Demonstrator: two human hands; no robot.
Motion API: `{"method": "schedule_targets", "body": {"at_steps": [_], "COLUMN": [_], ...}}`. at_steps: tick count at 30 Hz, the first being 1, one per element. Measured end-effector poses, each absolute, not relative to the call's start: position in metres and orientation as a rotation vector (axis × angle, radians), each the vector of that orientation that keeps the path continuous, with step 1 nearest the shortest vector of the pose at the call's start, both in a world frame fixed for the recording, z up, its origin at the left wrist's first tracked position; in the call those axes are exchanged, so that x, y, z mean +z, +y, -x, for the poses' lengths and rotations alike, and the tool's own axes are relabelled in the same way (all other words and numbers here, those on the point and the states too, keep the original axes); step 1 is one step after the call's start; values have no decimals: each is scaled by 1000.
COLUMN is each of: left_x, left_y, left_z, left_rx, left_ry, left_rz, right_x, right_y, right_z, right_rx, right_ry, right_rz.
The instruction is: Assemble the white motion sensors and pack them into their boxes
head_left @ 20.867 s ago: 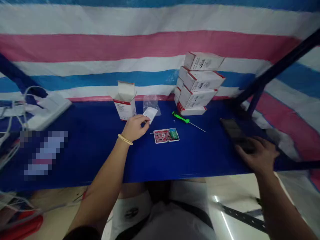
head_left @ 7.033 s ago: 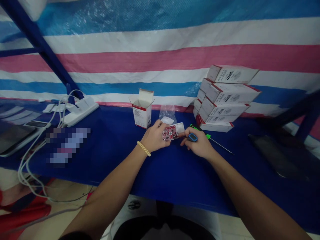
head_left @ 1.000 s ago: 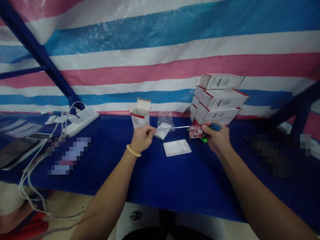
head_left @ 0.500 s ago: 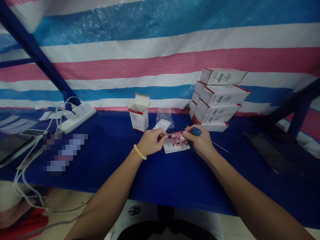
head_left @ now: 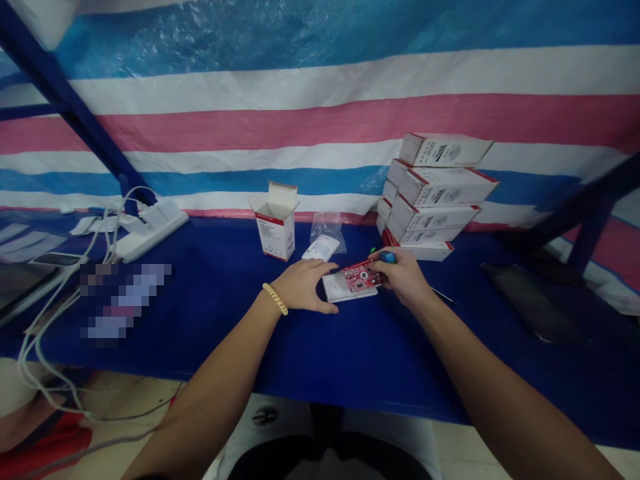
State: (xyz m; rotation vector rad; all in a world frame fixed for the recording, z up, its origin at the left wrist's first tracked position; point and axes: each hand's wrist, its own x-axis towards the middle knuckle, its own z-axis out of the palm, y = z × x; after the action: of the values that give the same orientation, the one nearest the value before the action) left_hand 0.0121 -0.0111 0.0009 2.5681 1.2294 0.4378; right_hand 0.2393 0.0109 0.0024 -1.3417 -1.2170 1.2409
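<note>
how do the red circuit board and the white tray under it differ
Colour: the circuit board is red, the tray white. Surface: the board is crowded with small parts; the tray's visible part looks plain. State: the right hand grips the board, while the tray appears to lie on the blue table, the left hand open around one end. Both are flat and roughly rectangular.

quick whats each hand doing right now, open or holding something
Left hand: open, thumb and fingers spread at the left end of the white case.
Right hand: closed, holding the red circuit board and a blue object.
</note>
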Motion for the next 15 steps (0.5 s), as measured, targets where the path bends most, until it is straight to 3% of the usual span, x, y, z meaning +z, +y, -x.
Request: {"method": "schedule_targets", "body": {"at_steps": [5, 15], "left_x": [-2, -12], "left_y": [-11, -10], "left_z": [-17, -24], "left_rx": [433, 894], "left_ry": [1238, 1133], "left_rz": [-2565, -2739], "right_x": [-3, 0], "right_y": [8, 0], "right_z": [-235, -226], "right_rx": [1154, 1297], "right_ry": [-1358, -1195], "right_rz": [1363, 1269]}}
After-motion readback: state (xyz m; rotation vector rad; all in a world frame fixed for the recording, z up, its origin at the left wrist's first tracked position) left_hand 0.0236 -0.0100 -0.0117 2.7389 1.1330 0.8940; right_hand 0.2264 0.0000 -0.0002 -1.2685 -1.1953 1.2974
